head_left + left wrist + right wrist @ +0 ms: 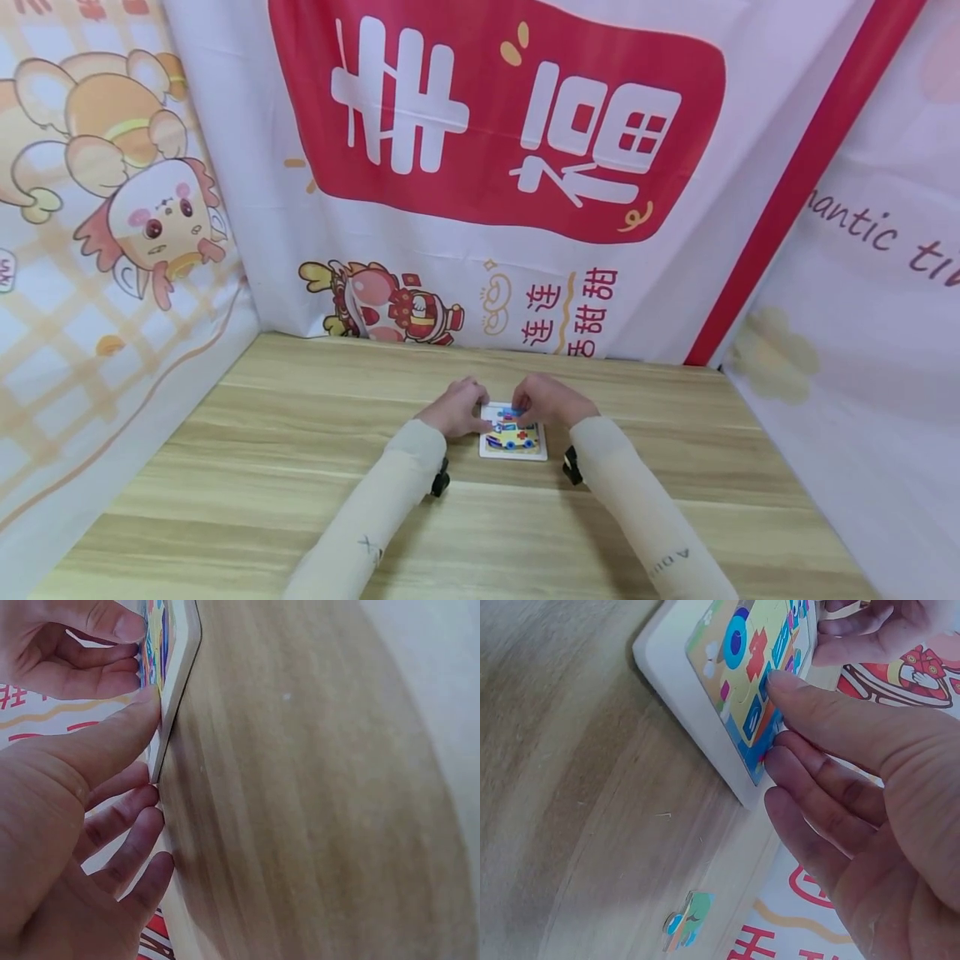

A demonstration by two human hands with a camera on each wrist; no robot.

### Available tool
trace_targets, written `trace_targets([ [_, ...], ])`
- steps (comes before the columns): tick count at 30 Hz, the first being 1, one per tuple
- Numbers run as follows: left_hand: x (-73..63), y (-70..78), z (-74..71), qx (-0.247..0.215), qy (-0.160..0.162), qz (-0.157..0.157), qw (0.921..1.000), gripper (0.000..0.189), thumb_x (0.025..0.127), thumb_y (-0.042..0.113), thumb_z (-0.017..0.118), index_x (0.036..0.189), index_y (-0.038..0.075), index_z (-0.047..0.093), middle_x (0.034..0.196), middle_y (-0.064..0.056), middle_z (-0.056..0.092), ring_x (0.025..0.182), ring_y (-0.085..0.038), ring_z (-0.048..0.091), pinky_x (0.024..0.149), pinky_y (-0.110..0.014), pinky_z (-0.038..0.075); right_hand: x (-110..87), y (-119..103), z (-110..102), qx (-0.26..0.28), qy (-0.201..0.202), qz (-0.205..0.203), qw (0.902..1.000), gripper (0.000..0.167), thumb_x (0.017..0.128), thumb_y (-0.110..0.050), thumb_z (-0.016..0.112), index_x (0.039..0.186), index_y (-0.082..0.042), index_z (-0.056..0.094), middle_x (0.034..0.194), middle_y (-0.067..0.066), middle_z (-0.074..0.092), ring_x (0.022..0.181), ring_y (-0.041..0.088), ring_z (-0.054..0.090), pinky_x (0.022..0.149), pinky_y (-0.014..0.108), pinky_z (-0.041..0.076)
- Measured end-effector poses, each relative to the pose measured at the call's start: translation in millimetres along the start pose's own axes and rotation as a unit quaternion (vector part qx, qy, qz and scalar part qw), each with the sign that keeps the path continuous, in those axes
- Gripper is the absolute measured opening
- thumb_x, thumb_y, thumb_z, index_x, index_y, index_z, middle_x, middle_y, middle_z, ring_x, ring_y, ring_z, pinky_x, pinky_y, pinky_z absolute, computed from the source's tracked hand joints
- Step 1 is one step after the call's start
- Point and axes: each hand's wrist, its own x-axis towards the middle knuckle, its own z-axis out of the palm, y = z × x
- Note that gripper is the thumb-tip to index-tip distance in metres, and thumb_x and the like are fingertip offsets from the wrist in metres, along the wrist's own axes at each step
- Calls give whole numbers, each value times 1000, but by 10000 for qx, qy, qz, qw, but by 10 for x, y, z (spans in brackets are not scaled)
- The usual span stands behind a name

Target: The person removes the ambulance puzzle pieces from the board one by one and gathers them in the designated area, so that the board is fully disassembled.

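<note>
Pale sleeves (637, 508), left hand (455, 408) loose against puzzle tray (675, 679), grip of right hand (551, 400) unclear

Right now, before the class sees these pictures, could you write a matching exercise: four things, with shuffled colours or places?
1. Printed cross
2. Puzzle frame
3. Loose piece
4. Left hand

A. On the tabletop, apart from the puzzle frame
B. White
C. At the puzzle frame's left edge, head view
D. Red

Pairs: 1-D, 2-B, 3-A, 4-C
</note>
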Motion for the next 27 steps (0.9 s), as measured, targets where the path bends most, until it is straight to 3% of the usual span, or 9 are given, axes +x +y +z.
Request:
trace_targets([
  [9,33,54,-3,315,2,141,9994,40,91,24,84,122,1,71,117,-10,60,110,-26,54,105,-43,50,23,27,13,35,96,-44,9999,19,84,-9,88,102,-11,80,98,1,78,89,11,68,92,35,61],
  [16,80,115,50,-92,13,295,9995,48,94,23,81,134,0,68,128,-12,60,120,-27,54,111,-45,49,16,40,17,107,125,-227,9996,18,85,-4,86,101,-10,80,97,1,78,89,12,69,90,34,61],
  [27,174,92,189,-163,294,490,9982,41,92,21,83,125,-1,72,118,-13,63,109,-25,57,106,-45,51,-23,66,10,121,167,-380,9991,23,84,4,84,103,-8,79,100,5,77,93,19,70,89,35,61],
])
